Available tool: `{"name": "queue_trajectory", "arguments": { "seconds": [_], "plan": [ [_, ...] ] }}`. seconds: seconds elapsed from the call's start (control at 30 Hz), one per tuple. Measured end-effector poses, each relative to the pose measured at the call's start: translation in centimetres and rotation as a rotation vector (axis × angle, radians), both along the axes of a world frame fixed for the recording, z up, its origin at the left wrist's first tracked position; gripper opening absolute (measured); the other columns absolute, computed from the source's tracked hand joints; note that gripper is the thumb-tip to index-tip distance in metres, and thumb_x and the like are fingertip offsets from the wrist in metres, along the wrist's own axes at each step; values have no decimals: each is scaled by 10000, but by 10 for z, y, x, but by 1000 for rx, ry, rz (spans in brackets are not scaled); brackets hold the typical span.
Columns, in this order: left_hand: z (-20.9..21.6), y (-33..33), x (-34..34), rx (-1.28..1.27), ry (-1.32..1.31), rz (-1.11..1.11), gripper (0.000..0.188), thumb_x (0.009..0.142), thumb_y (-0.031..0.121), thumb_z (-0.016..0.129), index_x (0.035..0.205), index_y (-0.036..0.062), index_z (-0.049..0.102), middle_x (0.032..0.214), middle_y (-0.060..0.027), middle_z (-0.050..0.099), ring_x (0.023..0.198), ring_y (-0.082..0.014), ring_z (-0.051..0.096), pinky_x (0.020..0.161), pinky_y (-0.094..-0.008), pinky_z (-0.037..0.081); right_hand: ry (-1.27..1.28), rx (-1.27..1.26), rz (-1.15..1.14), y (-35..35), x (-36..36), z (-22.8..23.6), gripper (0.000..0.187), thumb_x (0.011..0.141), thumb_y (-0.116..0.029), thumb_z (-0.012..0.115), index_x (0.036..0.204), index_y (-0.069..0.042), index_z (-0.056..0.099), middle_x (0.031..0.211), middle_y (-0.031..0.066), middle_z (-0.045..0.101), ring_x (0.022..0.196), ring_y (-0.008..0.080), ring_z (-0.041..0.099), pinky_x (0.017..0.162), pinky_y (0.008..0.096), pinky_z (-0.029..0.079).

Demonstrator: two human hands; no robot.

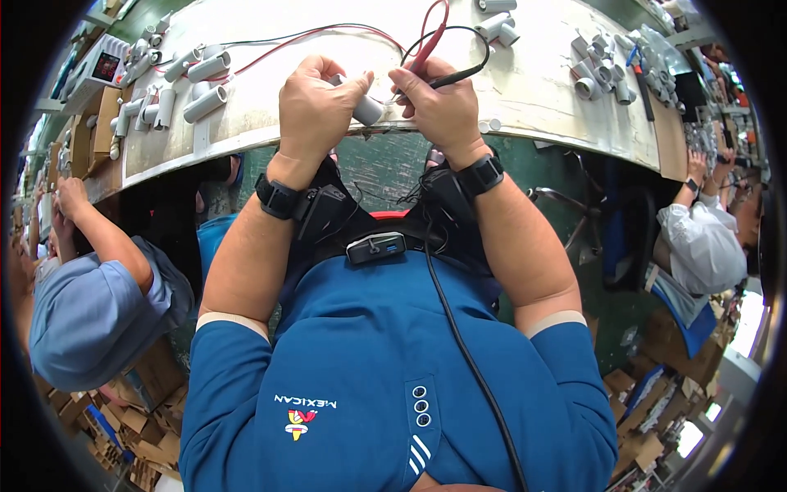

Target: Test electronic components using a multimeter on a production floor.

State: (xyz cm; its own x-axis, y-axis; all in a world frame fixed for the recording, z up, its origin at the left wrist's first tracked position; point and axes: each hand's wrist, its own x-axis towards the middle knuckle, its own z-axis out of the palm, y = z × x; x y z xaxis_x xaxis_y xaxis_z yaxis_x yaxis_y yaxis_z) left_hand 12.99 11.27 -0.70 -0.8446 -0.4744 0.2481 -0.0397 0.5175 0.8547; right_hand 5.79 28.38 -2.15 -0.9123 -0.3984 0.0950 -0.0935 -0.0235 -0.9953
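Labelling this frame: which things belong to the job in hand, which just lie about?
Apparently in use:
grey cylinder, left hand
red probe, black probe, right hand

Seemingly lying about:
other grey cylinders
cardboard box

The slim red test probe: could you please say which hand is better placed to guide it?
Likely the right hand; it holds the probe, while the left hand grips a smooth grey cylinder.

Cylinders [205,104] lie on the left of a worktable [525,74], a second cluster [587,87] on its right; between them, at the near edge, one cylinder [368,111] sits in the left hand [322,107], two probes [428,51] in the right hand [443,102]. A co-worker [106,303] is at left, cardboard [139,422] behind.
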Motion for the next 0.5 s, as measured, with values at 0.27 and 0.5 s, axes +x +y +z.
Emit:
{"name": "queue_trajectory", "arguments": {
  "seconds": [0.27, 0.5],
  "plan": [
    [-2, 2, 3, -16, 16, -22, 360, 868, 301, 860, 848, 23, 632, 714, 7, 610, 647, -55, 530, 558, -229, 424, 145, 87, -34, -3, -1, -14, 186, 953, -196, 759, 958, -16, 711, 743, 23, 701, 562, 72, 601, 505, 229, 470],
    [-2, 1, 5, 43, 14, -12, 403, 815, 361, 865, 834, 26, 642, 692, -66, 640, 625, -141, 606, 578, -300, 494, 325, 157, -101, -6, -1, -22, 203, 936, -213, 775, 942, -21, 709, 714, 25, 694, 561, 81, 610, 506, 252, 471]
  ]
}}
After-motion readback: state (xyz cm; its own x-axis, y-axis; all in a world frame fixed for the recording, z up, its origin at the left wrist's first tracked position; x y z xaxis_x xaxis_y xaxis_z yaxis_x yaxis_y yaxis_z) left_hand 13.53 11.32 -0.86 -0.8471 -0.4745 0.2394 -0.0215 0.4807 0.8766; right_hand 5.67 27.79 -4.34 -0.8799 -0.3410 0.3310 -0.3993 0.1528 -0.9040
